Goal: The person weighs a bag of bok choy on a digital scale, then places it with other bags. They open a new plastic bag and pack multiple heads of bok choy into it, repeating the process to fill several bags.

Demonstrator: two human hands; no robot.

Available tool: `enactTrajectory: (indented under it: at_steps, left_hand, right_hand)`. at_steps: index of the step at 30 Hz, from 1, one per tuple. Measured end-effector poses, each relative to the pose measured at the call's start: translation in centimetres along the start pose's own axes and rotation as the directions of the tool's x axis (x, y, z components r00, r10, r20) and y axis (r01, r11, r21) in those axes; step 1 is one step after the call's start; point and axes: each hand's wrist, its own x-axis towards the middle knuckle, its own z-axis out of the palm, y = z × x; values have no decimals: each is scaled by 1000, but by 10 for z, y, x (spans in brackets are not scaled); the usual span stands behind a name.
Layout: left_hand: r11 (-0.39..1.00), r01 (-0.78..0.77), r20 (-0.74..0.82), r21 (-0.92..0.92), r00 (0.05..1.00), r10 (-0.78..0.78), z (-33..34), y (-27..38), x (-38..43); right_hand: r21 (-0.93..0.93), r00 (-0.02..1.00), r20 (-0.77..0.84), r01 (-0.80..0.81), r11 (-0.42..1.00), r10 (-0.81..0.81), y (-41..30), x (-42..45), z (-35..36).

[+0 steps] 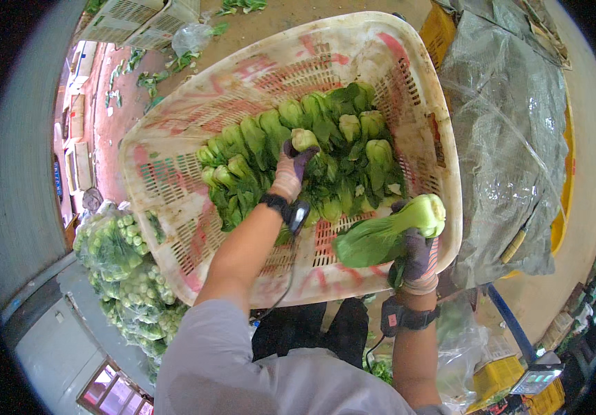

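A large white plastic crate (298,293) with slotted walls and red markings stands before me, its bottom lined with heads of bok choy (253,136). My left hand (298,163), in a purple and white glove, grips one head near its pale base (304,139), low in the crate's middle. Over the near right corner, my right hand (418,254), gloved too, holds a larger bok choy (407,228), its cut base to the right and its leaves to the left. Both wrists wear black straps with small devices.
Bags of bok choy (121,254) are piled at the left. Right of the crate, a grey plastic sheet (495,155) bears a wooden-handled tool (514,246). A scale display (537,378) and yellow crates (495,381) stand lower right. White crates (142,21) and loose leaves lie beyond.
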Motion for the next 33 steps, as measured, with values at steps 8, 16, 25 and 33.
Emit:
enactTrajectory:
  at_steps: [8,16,25,33]
  left_hand:
    - [322,-621,286,715,680,675,2,132,-128]
    - [943,-322,464,86,850,248,31,189,-253]
    - [889,-381,851,254,525,-18,59,191,-355]
    - [586,-647,845,487,519,-128,36,208,-397]
  right_hand:
    - [154,979,152,113,981,-137,3,-5,-3]
    - [236,935,245,198,951,-255,-41,-113,-5]
    - [-368,678,687,633,681,-259,-105,-202,-21]
    - [-239,606,757,605,760,-244,-61,-227,-15]
